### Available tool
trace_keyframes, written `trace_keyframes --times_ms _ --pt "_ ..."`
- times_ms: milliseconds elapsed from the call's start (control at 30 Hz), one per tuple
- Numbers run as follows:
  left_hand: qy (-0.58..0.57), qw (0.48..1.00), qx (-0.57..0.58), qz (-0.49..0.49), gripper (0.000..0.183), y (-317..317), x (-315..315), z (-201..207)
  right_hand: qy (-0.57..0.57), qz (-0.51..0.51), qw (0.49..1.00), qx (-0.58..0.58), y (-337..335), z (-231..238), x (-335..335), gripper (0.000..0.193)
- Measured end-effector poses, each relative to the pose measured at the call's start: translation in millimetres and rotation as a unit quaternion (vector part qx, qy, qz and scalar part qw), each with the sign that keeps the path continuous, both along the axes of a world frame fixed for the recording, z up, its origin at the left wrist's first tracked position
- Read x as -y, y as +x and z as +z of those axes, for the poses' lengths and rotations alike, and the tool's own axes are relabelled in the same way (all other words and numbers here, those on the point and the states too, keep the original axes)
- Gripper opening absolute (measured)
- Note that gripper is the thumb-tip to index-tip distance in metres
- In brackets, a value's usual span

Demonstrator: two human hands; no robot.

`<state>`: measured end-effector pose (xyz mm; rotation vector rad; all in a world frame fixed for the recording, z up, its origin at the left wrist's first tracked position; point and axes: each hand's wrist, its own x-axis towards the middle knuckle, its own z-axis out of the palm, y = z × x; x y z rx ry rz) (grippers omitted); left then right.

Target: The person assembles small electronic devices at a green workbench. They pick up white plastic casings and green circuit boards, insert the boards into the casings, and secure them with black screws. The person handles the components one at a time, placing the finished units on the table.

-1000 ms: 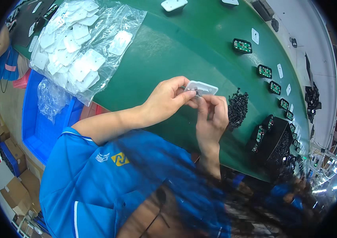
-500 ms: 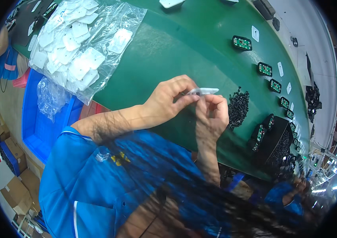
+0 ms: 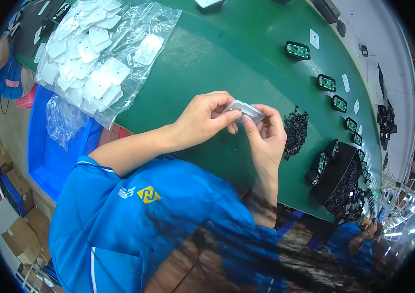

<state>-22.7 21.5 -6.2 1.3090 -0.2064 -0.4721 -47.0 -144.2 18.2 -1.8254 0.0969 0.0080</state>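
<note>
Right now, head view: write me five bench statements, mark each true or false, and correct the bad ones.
1. The left hand and right hand both hold one white plate. True.
2. The pile of small black parts lies left of the left hand. False: the pile is right of the right hand.
3. A heap of white plates lies left of both hands. True.
4. The blue crate is full of circuit boards. False: crumpled clear plastic shows in the crate.
5. Green circuit boards lie along the right side of the green table. True.
</note>
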Motion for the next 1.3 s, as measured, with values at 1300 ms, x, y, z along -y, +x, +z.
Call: trace_keyframes --times_ms 1300 --pt "0.51 0.762 0.374 0.139 0.023 53 -103 16 -0.129 -0.134 0.974 0.129 69 -22 88 0.017"
